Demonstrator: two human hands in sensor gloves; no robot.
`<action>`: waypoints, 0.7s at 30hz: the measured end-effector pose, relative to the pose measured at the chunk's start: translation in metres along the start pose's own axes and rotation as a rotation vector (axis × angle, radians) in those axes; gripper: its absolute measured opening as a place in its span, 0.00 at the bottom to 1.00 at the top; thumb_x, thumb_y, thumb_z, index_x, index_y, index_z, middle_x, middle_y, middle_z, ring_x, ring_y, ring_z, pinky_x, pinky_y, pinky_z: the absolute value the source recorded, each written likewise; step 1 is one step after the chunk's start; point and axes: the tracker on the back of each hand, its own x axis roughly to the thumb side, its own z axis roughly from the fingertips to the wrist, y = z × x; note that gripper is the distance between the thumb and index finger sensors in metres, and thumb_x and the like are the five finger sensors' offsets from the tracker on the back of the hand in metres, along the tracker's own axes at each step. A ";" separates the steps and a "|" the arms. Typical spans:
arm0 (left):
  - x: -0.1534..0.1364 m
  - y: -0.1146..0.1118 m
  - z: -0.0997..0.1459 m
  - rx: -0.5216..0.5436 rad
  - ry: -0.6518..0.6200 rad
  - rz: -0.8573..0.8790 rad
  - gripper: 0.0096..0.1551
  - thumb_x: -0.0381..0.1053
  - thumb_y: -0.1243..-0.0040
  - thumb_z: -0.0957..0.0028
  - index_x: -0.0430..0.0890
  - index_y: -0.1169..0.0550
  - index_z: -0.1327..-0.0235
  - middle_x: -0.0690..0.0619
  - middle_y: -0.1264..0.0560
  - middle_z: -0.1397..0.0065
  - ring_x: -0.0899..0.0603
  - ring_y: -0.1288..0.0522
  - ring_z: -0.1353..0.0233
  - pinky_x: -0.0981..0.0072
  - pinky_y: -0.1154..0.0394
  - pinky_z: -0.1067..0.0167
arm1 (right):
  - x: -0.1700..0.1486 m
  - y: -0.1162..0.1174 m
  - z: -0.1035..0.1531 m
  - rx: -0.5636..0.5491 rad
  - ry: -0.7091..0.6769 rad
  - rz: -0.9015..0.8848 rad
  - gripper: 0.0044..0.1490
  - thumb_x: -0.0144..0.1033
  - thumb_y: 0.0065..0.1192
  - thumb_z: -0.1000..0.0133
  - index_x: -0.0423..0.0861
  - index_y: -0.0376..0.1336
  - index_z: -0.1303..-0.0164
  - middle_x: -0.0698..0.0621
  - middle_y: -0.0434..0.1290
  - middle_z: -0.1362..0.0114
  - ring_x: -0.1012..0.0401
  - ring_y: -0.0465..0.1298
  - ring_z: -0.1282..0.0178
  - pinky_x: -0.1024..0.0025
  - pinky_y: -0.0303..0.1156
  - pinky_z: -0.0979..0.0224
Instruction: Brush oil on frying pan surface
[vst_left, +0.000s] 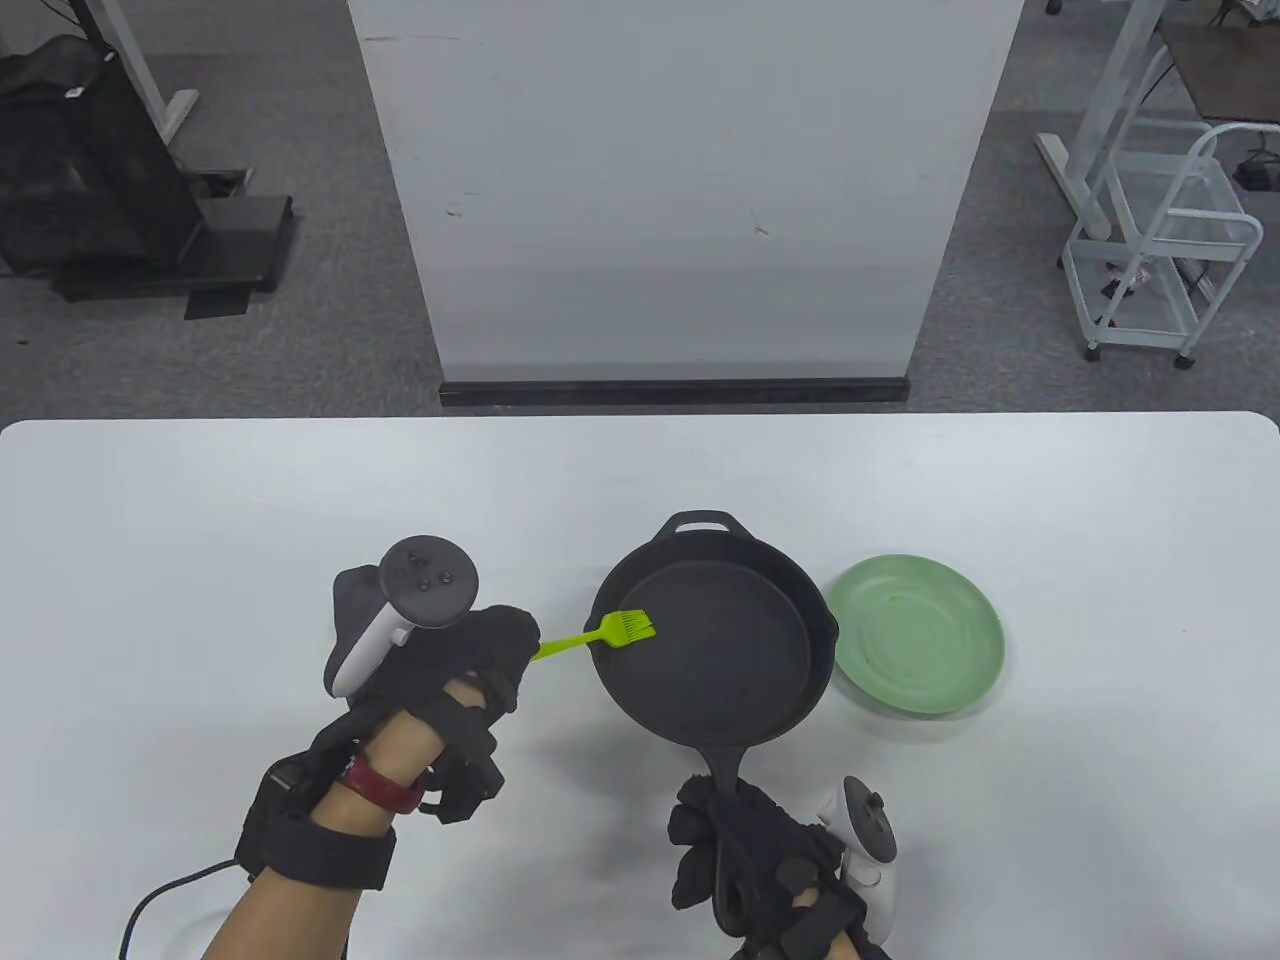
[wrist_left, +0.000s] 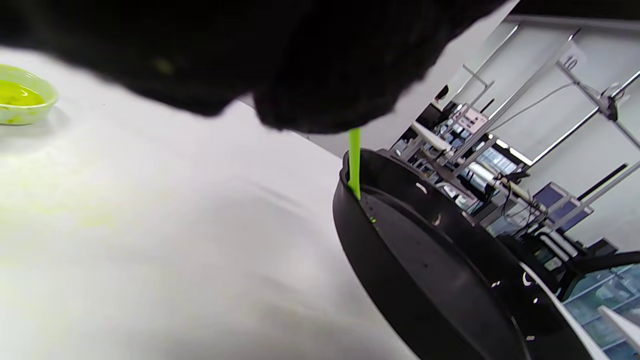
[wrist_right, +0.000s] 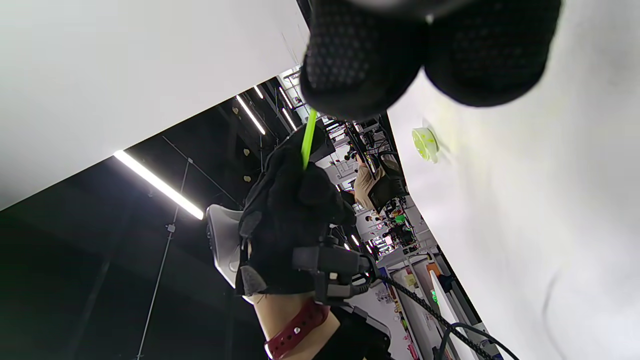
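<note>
Right hand (vst_left: 770, 860) gripped the frying pan (vst_left: 715, 645) handle, tilting it above the tabletop (vst_left: 200, 500); left hand (vst_left: 470, 650) held the green brush (vst_left: 625, 630), bristles at the pan's left inside; long, even strokes seemed best.

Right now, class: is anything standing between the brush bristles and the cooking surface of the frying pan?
Nothing visible does. The left hand holds the green brush with its bristles already over the near-left part of the frying pan, inside the rim. The right hand grips the pan's handle. The green plate sits off to the right, clear of the path.
</note>
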 end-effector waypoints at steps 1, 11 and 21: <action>0.000 -0.002 0.000 -0.020 0.002 -0.013 0.28 0.53 0.42 0.48 0.39 0.23 0.40 0.53 0.14 0.72 0.44 0.18 0.77 0.53 0.19 0.74 | 0.000 0.000 0.000 -0.001 0.000 0.001 0.36 0.43 0.49 0.45 0.31 0.50 0.36 0.35 0.63 0.39 0.62 0.80 0.60 0.61 0.81 0.53; -0.029 0.007 0.006 0.006 0.025 0.150 0.26 0.54 0.44 0.49 0.38 0.22 0.48 0.54 0.15 0.67 0.44 0.18 0.74 0.53 0.19 0.71 | 0.000 0.000 -0.001 0.008 0.006 0.009 0.36 0.43 0.48 0.45 0.31 0.50 0.36 0.35 0.63 0.39 0.62 0.80 0.60 0.61 0.81 0.52; -0.126 0.034 0.022 0.027 0.127 0.527 0.26 0.53 0.49 0.49 0.37 0.26 0.47 0.52 0.14 0.62 0.43 0.18 0.73 0.52 0.20 0.71 | 0.000 0.001 0.000 0.010 0.003 0.010 0.36 0.43 0.48 0.45 0.31 0.50 0.36 0.35 0.63 0.39 0.62 0.80 0.60 0.61 0.81 0.52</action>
